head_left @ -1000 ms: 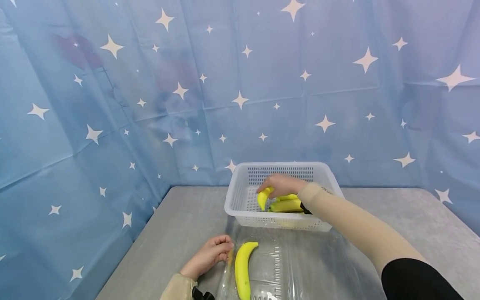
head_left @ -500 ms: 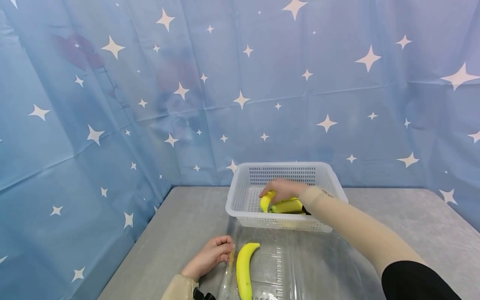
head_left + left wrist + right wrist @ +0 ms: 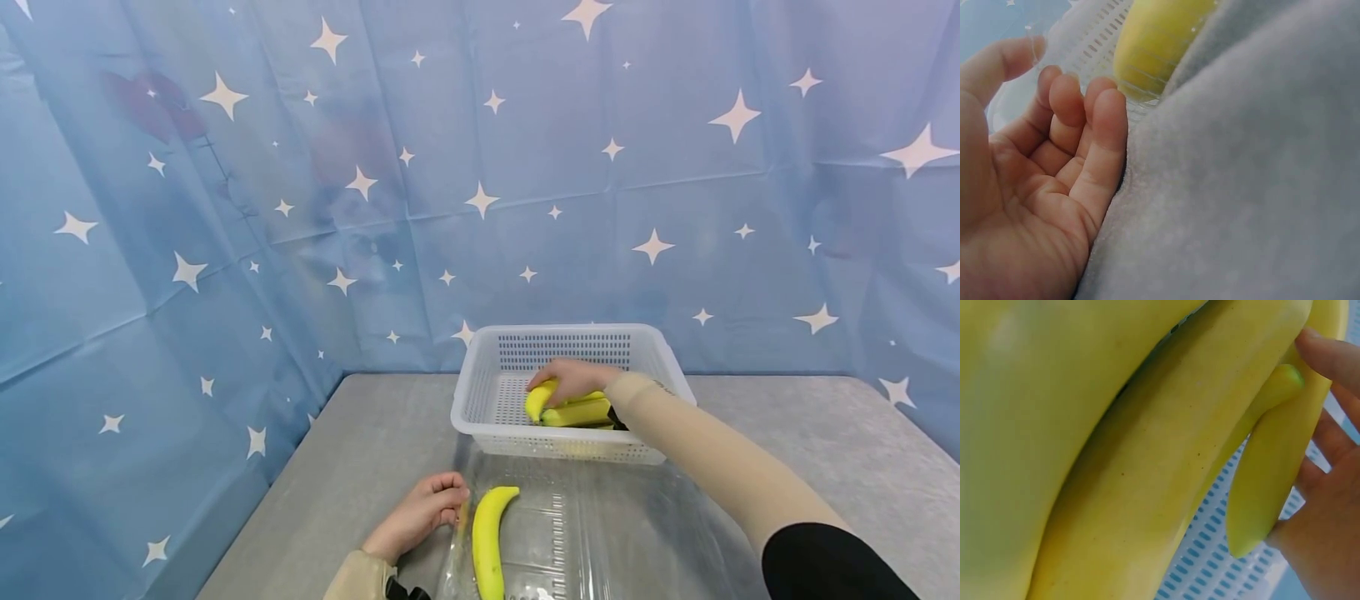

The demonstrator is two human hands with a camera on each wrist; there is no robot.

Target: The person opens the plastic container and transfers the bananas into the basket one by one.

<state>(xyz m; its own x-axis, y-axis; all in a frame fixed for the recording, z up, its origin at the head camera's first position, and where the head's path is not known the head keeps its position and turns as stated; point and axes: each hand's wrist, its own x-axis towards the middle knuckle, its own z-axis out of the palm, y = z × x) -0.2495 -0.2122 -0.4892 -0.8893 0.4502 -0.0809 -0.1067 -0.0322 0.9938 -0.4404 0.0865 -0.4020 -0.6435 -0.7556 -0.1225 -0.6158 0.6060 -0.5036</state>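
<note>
My right hand (image 3: 573, 379) reaches into a white perforated basket (image 3: 480, 432) and grips a yellow banana (image 3: 536, 403) by its side. In the right wrist view the fingers wrap behind that banana (image 3: 1266, 469). Several other bananas (image 3: 577, 414) lie beside it in the basket, close to the palm. Nearer to me, my left hand (image 3: 423, 510) pinches the left rim of a clear plastic container (image 3: 532, 533) between thumb and fingers. One banana (image 3: 489, 542) lies lengthwise in that container, along its left side.
Behind the clear container stands the basket, at the back of the grey table (image 3: 330, 483). A blue curtain (image 3: 420, 208) with white stars hangs along the back and left. The container's transparent lid part (image 3: 645, 525) spreads to the right.
My right hand has lowered slightly and shifted right inside the basket, bringing the gripped banana closer to the others. The left hand and the banana in the clear container stay put.
</note>
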